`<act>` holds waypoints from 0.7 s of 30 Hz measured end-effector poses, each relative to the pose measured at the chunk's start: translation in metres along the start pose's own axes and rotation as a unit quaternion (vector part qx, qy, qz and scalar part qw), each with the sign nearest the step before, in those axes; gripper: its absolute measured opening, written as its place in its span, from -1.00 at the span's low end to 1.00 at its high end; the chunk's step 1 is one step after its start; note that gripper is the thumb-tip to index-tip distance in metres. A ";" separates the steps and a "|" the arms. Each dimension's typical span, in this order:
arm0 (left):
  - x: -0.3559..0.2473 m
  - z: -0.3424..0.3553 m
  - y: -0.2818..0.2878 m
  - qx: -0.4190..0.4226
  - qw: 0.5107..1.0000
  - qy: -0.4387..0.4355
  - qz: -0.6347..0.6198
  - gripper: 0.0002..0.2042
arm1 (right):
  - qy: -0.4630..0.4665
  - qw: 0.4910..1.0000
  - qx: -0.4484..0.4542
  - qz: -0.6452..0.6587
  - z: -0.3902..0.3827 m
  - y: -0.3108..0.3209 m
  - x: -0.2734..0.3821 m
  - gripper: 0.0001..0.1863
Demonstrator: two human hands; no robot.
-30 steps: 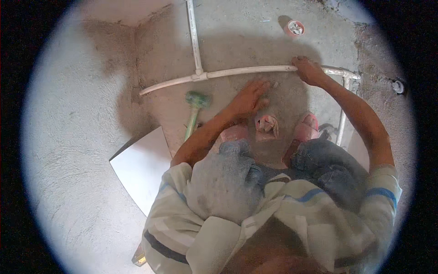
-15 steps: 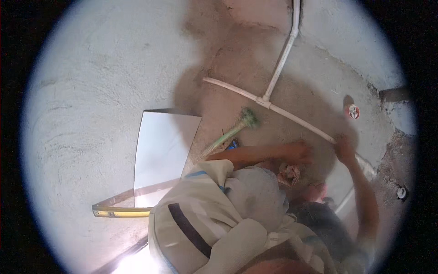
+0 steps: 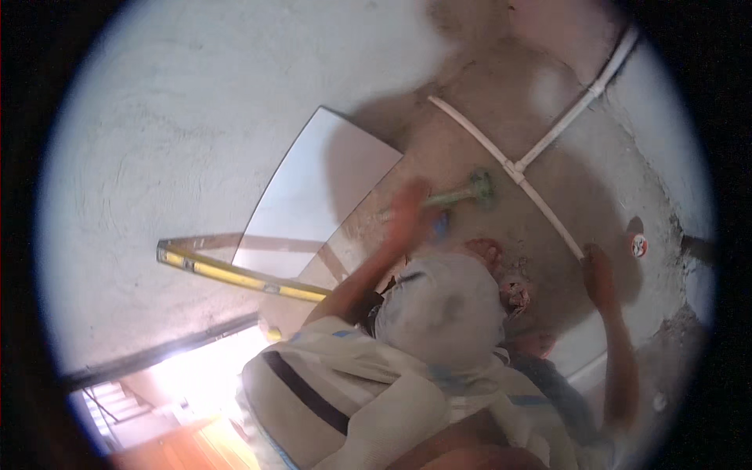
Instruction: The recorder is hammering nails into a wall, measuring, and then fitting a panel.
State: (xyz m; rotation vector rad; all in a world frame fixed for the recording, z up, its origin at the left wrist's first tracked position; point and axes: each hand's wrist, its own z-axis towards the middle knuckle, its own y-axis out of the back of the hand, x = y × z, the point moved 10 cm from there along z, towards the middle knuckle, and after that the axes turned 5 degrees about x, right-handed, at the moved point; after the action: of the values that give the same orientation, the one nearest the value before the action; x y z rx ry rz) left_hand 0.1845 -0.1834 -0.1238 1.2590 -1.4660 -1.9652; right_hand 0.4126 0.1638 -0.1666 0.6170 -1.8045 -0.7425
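My right hand (image 3: 600, 278) is closed round the lower end of a thin white plastic pipe (image 3: 544, 207), which a tee fitting (image 3: 515, 169) joins to a second pipe (image 3: 560, 129). My left hand (image 3: 411, 210), smeared by motion, is over the pale handle of a green-headed hammer (image 3: 481, 189); its fingers cannot be made out. The hammer lies on the dusty brown floor. Close beside the left hand sits a small blurred blue object (image 3: 441, 225). My pale-trousered knee (image 3: 442, 313) hides part of the floor, with a bare foot (image 3: 486, 252) showing past it.
To the left are a white tile-like panel (image 3: 313, 180) and a yellow spirit level (image 3: 235, 274) across its lower end. A round red-and-white item (image 3: 639, 245) stands at the right by the rough wall edge. A bright doorway (image 3: 200, 376) opens at lower left.
My view has turned, so the scene appears rotated clockwise. My left hand has moved from near the feet back over the hammer handle. The right hand stays at the pipe's end.
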 end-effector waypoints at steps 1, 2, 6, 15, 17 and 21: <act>0.043 -0.002 0.036 0.014 0.997 0.057 0.059 -0.48 | -0.006 1.000 0.017 0.008 0.003 0.007 0.012 -0.75; 0.060 -0.023 0.097 -0.137 0.969 0.082 0.188 -0.46 | 0.013 0.999 0.031 0.004 0.016 0.012 0.036 -0.75; 0.092 -0.061 0.226 -0.272 0.895 0.176 0.306 -0.43 | -0.027 0.991 0.125 0.030 0.048 0.012 0.078 -0.80; 0.112 -0.015 0.055 0.039 0.994 0.062 0.076 -0.70 | 0.055 0.997 0.059 0.013 0.145 0.016 0.141 -0.80; 0.101 -0.010 0.000 0.099 0.991 0.062 0.072 -0.69 | 0.035 0.996 0.058 0.054 0.151 0.004 0.157 -0.80; 0.067 0.022 -0.065 0.145 0.989 -0.012 -0.003 -0.66 | -0.022 0.984 0.150 0.096 0.140 -0.039 0.154 -0.82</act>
State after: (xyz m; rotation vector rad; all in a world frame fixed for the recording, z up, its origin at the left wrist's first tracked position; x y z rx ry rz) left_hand 0.1444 -0.1955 -0.2098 1.3604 -1.8123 -1.8224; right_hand 0.2332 0.0563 -0.1363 0.6130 -2.0021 -0.3588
